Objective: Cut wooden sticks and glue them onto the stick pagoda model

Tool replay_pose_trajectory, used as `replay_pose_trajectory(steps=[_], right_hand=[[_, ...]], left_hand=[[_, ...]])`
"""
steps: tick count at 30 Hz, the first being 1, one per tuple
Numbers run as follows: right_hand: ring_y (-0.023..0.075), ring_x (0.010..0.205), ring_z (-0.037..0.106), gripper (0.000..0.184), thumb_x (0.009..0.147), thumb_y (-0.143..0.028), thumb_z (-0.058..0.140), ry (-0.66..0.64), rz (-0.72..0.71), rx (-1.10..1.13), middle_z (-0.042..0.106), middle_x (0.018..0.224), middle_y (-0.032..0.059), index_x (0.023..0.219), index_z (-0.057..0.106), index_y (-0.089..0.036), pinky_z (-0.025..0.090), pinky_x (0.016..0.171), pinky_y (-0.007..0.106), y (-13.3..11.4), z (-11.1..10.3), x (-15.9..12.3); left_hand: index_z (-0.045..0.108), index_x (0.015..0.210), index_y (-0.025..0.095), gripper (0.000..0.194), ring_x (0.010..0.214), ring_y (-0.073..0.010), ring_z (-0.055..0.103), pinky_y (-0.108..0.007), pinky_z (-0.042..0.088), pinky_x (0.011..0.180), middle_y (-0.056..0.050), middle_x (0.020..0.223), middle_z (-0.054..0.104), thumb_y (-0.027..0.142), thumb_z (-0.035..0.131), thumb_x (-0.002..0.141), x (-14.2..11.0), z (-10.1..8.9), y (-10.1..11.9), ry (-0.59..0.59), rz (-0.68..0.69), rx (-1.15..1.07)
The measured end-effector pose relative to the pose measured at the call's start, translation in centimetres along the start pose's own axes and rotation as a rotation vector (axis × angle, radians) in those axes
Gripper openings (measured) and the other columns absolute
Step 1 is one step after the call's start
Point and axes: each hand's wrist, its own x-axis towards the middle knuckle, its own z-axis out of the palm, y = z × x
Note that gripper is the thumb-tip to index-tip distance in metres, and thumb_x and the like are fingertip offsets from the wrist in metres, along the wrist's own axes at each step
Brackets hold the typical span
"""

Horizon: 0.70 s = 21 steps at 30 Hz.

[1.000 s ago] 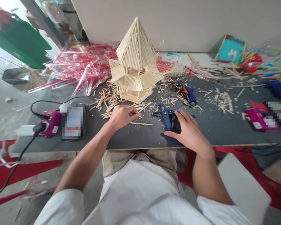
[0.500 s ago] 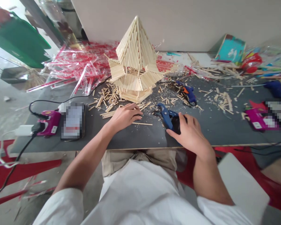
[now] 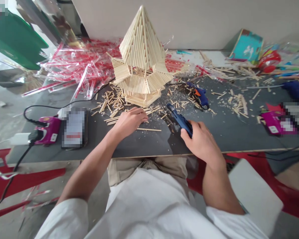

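My left hand (image 3: 131, 122) is low over the grey table, palm down, its fingers curled together beside the loose wooden sticks (image 3: 112, 120); whatever lies under the fingertips is hidden. A single thin stick (image 3: 150, 129) lies just to the right of those fingers. In my right hand (image 3: 201, 139) is a blue hand cutter (image 3: 180, 119), gripped by its handles and tipped on edge, its head pointing away and to the left. Behind both hands stands a model tower (image 3: 143, 49) built of wooden sticks, with a pointed roof and a flared lower roof.
Cut stick pieces (image 3: 109, 99) surround the tower's base. A blue glue gun (image 3: 200, 94) lies to its right. Red-and-clear plastic wrappers (image 3: 74, 66) pile up behind. At left are a phone (image 3: 74, 127) and a purple power strip (image 3: 48, 129) with cords; another purple strip (image 3: 271, 122) is at right.
My right hand has lifted the blue cutter from the table and turned it on edge, its fingers now closed round the handles. My left hand has barely moved.
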Motion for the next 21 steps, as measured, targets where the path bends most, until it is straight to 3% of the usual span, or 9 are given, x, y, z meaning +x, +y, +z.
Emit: replay_pose_trajectory(steps=[4,11,14,17,19,21], right_hand=[[0.0364,0.109,0.064,0.05,0.098,-0.048,0.045,0.041,-0.024,0.087,0.064,0.117,0.0188,0.134,0.059,-0.016,0.053,0.094,0.047,0.3,0.3,-0.2],[0.0346,0.108,0.067,0.049,0.1,-0.052,0.044,0.052,0.008,0.297,0.067,0.12,0.017,0.132,0.06,-0.019,0.053,0.095,0.047,1.0,0.2,-1.0],[0.0314,0.107,0.068,0.048,0.1,-0.059,0.044,0.033,0.04,0.572,0.071,0.112,0.0126,0.126,0.062,-0.023,0.053,0.093,0.044,0.9,0.4,-1.4],[0.0273,0.096,0.071,0.051,0.1,-0.065,0.044,0.005,0.102,0.87,0.073,0.102,0.0095,0.114,0.065,-0.021,0.055,0.088,0.041,-0.2,0.8,-2.1],[0.0263,0.095,0.071,0.052,0.1,-0.067,0.044,0.002,0.121,0.944,0.074,0.101,0.0089,0.11,0.067,-0.021,0.054,0.087,0.04,-1.4,1.1,-2.5],[0.0263,0.098,0.07,0.053,0.099,-0.067,0.046,0.019,0.117,0.929,0.075,0.105,0.0094,0.115,0.068,-0.022,0.053,0.089,0.041,-2.6,1.3,-2.9]], left_hand=[[0.078,0.103,0.025,0.025,0.109,-0.0209,0.067,-0.03,0.05,0.086,-0.004,0.117,0.073,0.028,0.054,0.103,-0.1,-0.2,-0.4,-0.047,0.019,-0.021],[0.068,0.103,0.02,0.02,0.101,-0.0211,0.068,-0.027,0.048,0.072,-0.008,0.106,0.073,0.013,0.05,0.098,-0.1,-0.4,0.8,-0.051,-0.029,-0.03],[0.063,0.106,0.019,0.015,0.092,-0.0174,0.071,-0.026,0.051,0.075,-0.005,0.099,0.074,0.019,0.05,0.101,0.4,-0.7,1.5,0.094,-0.158,-0.331],[0.062,0.11,0.017,0.017,0.07,-0.0129,0.066,-0.023,0.051,0.06,-0.004,0.085,0.074,0.028,0.057,0.099,1.5,-0.9,2.6,0.226,-0.288,-0.789],[0.063,0.113,0.014,0.024,0.062,-0.0115,0.063,-0.022,0.05,0.052,-0.005,0.083,0.075,0.03,0.063,0.095,2.5,-1.0,3.6,0.257,-0.349,-1.031],[0.066,0.108,0.012,0.025,0.062,-0.0112,0.065,-0.023,0.055,0.054,-0.008,0.085,0.076,0.03,0.068,0.091,3.5,-0.8,4.5,0.274,-0.393,-1.147]])
